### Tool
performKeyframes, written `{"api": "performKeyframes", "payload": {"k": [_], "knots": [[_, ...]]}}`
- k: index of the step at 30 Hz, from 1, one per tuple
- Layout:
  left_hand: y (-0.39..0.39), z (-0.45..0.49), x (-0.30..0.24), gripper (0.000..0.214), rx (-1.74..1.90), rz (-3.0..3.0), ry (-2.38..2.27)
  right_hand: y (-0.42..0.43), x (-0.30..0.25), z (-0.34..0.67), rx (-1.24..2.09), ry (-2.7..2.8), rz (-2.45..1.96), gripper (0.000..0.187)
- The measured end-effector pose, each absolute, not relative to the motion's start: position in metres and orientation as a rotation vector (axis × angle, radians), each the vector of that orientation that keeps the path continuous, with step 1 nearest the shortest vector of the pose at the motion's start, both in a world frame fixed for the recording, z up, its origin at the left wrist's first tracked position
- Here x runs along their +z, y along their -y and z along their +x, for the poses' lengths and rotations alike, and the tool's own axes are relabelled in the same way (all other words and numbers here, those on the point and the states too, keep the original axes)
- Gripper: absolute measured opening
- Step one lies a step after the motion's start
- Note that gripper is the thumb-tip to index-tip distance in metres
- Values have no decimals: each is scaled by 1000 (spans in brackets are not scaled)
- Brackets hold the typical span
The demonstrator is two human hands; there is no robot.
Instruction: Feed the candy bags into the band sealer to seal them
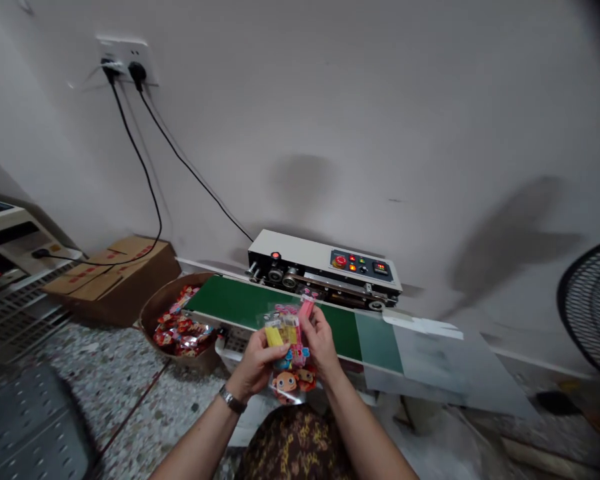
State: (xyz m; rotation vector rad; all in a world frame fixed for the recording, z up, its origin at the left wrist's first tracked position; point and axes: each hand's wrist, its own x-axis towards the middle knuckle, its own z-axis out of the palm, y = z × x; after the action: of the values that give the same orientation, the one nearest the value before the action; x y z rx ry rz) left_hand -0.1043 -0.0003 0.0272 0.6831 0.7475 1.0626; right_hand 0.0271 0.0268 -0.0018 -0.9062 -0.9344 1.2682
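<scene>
Your left hand (257,360) and right hand (321,341) both pinch one clear, crinkly, brightly filled packet (286,332) above the near edge of the belt (240,300). The film looks slick; on fingertip grips alone it could slip, or its loose top could crease. The belt is flat, matte green. Along its far edge sits the boxy white sealer (320,257); fingers near its rollers (279,275) risk a nip. At the belt's left end, a round brown bowl (150,310) holds glossy red packets (183,330).
</scene>
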Motion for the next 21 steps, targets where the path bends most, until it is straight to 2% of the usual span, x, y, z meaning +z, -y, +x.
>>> {"api": "performKeyframes", "payload": {"k": [3, 8, 12, 17, 21], "knots": [[6, -84, 22, 34, 1017, 676, -708, -19, -1, 59, 1161, 970, -997, 36], [10, -45, 16, 35, 889, 683, -644, -2, -1, 114, 1077, 1044, -1131, 28], [9, -16, 13, 35, 836, 695, -607, 9, -5, 144, 1013, 1057, -1186, 33], [13, -1, 2, 34, 791, 687, -668, 3, -30, 206, 739, 928, -1414, 46], [21, -1, -9, 29, 744, 647, -699, -9, -54, 259, 500, 930, -1676, 43]]}}
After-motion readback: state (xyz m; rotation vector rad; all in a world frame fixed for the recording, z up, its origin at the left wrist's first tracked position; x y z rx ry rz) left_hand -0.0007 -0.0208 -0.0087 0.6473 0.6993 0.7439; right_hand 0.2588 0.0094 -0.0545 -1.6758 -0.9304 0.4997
